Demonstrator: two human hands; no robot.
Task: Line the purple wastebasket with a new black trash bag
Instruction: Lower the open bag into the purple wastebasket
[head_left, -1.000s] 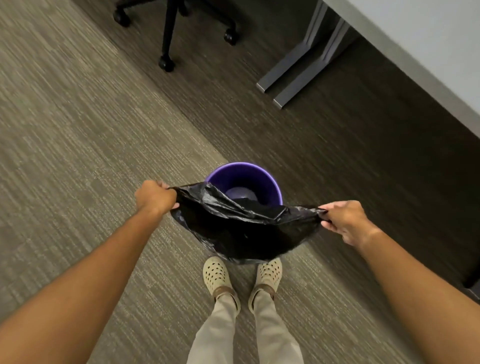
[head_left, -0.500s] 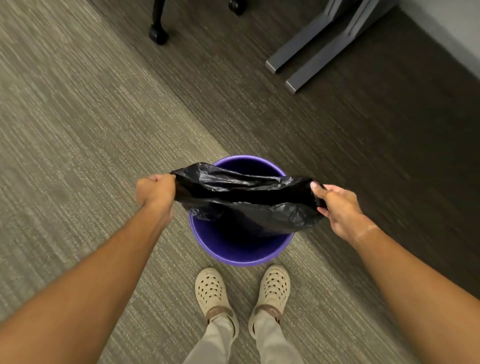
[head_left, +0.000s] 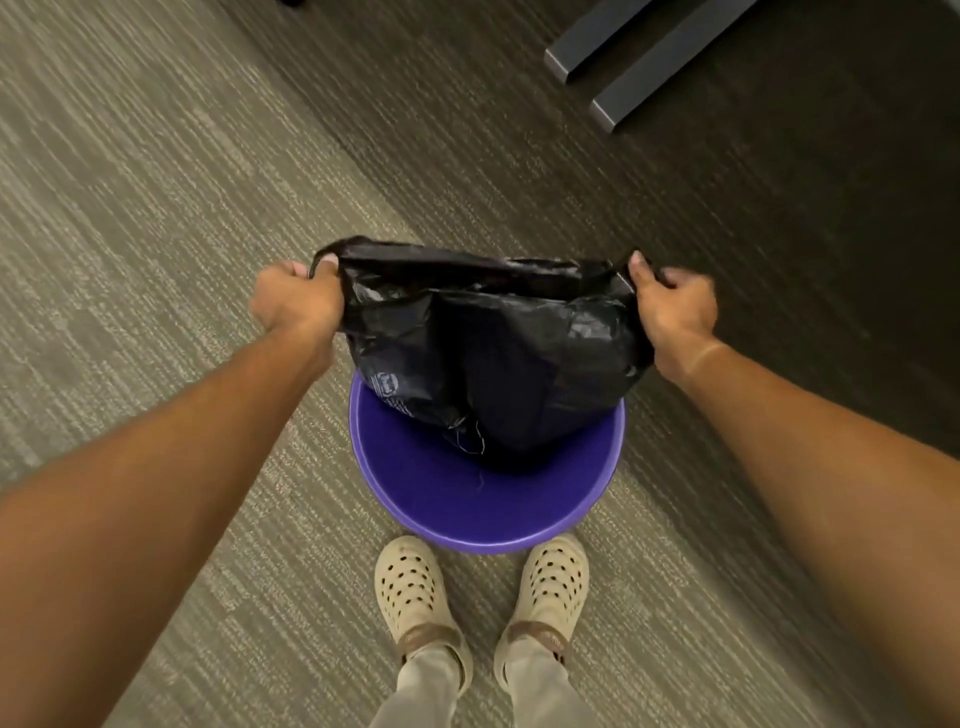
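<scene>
Now: left hand (head_left: 296, 301) and right hand (head_left: 675, 306) each have a closed grip on the black trash bag (head_left: 493, 358) mouth, stretched 9-to-3 o'clock between them. Bag body hangs toward 6, its bottom dipping into the purple wastebasket (head_left: 467, 514) on the carpet. Hands equally near; rim not yet covered.

A: Camera setup?
B: Single head cam, wide-angle, pointing steeply down past both forearms at the carpet floor (head_left: 156, 208). Close range; shoes (head_left: 410, 592) at bottom edge.
A: Overlap?
B: None, one view.
</scene>
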